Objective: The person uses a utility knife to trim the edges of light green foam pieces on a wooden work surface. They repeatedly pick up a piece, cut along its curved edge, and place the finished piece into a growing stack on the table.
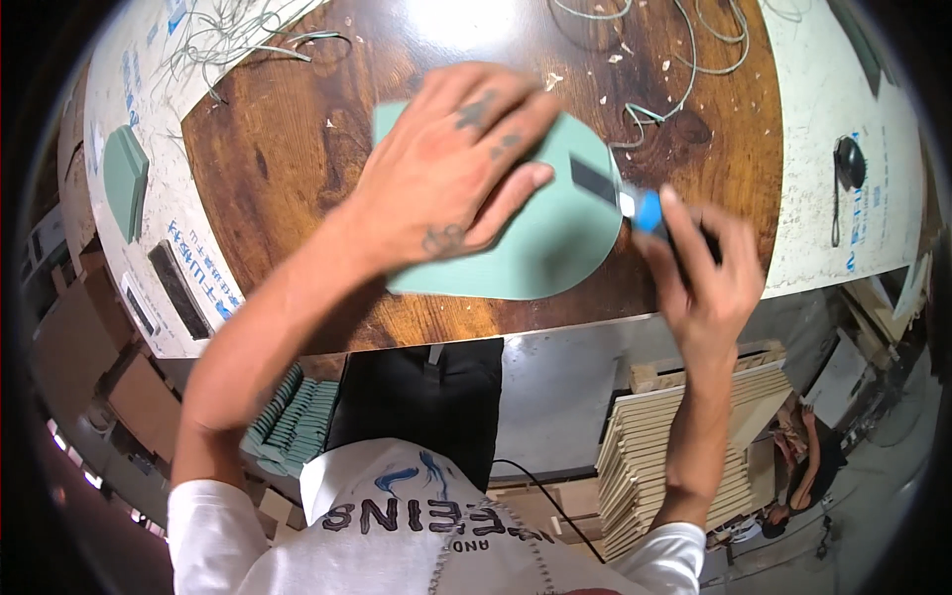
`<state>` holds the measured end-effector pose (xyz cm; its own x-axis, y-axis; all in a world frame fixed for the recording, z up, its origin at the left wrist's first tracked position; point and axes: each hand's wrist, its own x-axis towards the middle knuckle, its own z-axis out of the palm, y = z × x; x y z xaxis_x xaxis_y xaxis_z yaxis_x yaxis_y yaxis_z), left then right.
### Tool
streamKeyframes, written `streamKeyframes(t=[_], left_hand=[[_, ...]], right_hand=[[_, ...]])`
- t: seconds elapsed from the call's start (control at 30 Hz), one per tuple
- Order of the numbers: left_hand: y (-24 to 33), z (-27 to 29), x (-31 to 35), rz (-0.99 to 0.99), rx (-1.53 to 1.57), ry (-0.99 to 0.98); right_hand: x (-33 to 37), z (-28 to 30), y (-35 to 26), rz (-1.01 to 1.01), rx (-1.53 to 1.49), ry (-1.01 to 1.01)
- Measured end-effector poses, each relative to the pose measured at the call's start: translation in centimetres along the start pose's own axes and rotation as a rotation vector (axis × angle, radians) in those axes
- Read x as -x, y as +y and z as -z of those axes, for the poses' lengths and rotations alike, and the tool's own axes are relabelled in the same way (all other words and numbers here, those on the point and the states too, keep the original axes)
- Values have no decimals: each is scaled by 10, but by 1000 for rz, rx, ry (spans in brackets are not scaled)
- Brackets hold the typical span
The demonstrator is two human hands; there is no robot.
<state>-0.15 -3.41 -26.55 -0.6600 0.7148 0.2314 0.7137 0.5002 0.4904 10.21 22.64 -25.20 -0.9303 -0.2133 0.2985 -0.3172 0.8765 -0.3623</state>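
A pale green flat piece (526, 248) with a rounded right edge lies on the dark wood-grain board. My left hand (461, 149) rests flat on top of it, thumb stretched out, holding nothing. At the curved right edge, my right hand (709, 258) is closed round a utility knife with a blue part (648, 210). Its broad dark blade (593, 178) lies over the green piece, pointing up and left. Motion blurs the right fingers and the knife a little.
Thin green offcut strips (248, 45) lie at the far left, and more curl (684, 89) at the far right. Stacked green pieces (124, 183) and a dark bar (178, 288) sit on the left. A black object (849, 164) lies right. Stacked boards (674, 456) stand below; another person (808, 456) is beyond.
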Motion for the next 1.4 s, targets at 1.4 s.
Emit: streamKeyframes(t=[1.4], left_hand=[[0, -19, 14, 384, -320, 312]], right_hand=[[22, -2, -28, -186, 39, -21]])
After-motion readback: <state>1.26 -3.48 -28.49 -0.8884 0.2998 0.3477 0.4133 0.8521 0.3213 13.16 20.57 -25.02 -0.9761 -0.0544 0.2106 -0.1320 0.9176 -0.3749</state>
